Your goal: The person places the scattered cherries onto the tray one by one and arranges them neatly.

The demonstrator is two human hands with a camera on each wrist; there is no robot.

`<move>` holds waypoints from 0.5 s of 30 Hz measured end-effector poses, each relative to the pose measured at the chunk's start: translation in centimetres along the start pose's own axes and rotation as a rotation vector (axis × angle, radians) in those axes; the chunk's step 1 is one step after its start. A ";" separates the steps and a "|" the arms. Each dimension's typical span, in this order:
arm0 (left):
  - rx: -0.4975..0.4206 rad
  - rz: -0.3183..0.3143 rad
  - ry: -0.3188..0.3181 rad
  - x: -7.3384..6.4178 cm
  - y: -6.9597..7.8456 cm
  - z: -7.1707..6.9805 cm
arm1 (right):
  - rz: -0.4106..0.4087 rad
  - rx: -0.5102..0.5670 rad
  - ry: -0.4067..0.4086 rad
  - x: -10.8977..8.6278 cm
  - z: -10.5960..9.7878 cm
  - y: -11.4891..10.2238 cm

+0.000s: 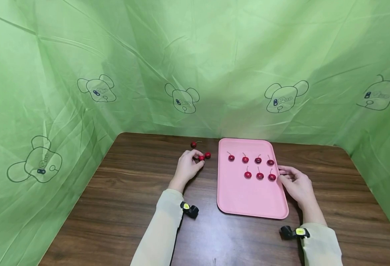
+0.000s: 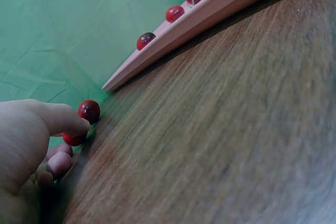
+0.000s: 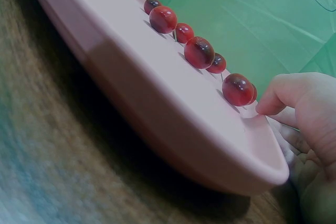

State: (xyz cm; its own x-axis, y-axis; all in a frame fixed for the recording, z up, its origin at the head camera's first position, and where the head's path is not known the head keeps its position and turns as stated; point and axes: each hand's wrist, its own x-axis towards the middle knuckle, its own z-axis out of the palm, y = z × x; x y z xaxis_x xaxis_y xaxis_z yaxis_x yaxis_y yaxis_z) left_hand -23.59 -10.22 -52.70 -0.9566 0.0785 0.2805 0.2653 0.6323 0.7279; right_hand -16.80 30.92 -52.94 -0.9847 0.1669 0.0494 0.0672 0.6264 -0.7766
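Observation:
On the left of the table, my left hand (image 1: 187, 167) has thumb and fingers about a red cherry (image 1: 201, 157). A second cherry (image 1: 208, 155) lies right beside it, and another cherry (image 1: 193, 144) with a stem sits a little farther back. The pink tray (image 1: 238, 199) carries several cherries in two rows, stems pointing away from me. At the tray's right edge my right hand (image 1: 296, 184) holds the rim, the thumb (image 3: 270, 98) over it close to the end cherry (image 3: 238, 89) and the other fingers along the outer side.
Under everything is a brown wood-grain table (image 1: 122, 207). Green cloth (image 1: 215, 66) with printed bear heads hangs along its back and both sides. Each sleeve end bears a small black wrist camera, one by the left hand (image 1: 190, 210) and one by the right (image 1: 291, 232).

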 end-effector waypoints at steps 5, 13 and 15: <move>-0.005 0.003 -0.001 0.0 0.0 -0.1 | -0.001 0.001 -0.006 0.0 0.0 0.0; -0.010 0.007 0.000 0.0 -0.2 0.0 | 0.005 0.003 -0.007 0.0 0.0 -0.1; -0.016 0.006 -0.002 0.0 -0.2 0.0 | 0.003 0.004 -0.004 0.0 0.0 0.0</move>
State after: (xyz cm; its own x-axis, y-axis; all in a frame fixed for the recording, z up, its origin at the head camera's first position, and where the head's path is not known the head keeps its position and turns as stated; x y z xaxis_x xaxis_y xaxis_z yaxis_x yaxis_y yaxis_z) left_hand -23.61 -10.38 -52.85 -0.9554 0.0834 0.2834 0.2725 0.6195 0.7362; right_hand -16.78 30.89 -52.91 -0.9851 0.1660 0.0444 0.0698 0.6228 -0.7793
